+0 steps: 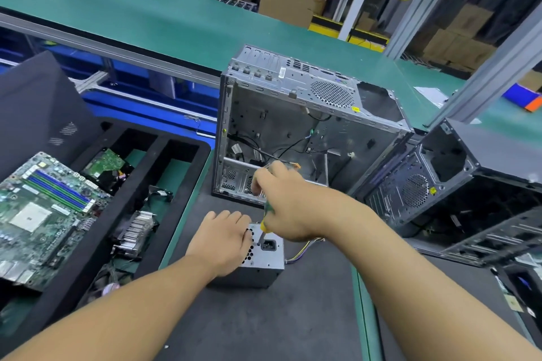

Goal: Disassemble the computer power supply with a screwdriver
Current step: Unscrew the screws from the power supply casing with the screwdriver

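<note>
1. Evidently early going: small grey metal power supply box (259, 265) out of the open silver computer case (293, 132), standing on the dark tabletop mat (264, 325) just in front of it, cover on, no loose screws visible.
2. Steadied by the left hand (223, 240), fingers laid close together over the vented top.
3. Right hand (283, 202) wrapped around the green-and-yellow-handled screwdriver (267, 214), fingers curled on the handle, tip down on the top face beside the black power socket; probably at a cover screw, head too small to tell.
4. Left to do, by judgement: screws out, cover off, internals freed.
5. Room: open mat toward the near edge; silver case close behind, black foam parts tray (187, 173) near on the left, second dark computer case (416, 193) near on the right, coloured wires (305, 246) trailing rightward off the box.
</note>
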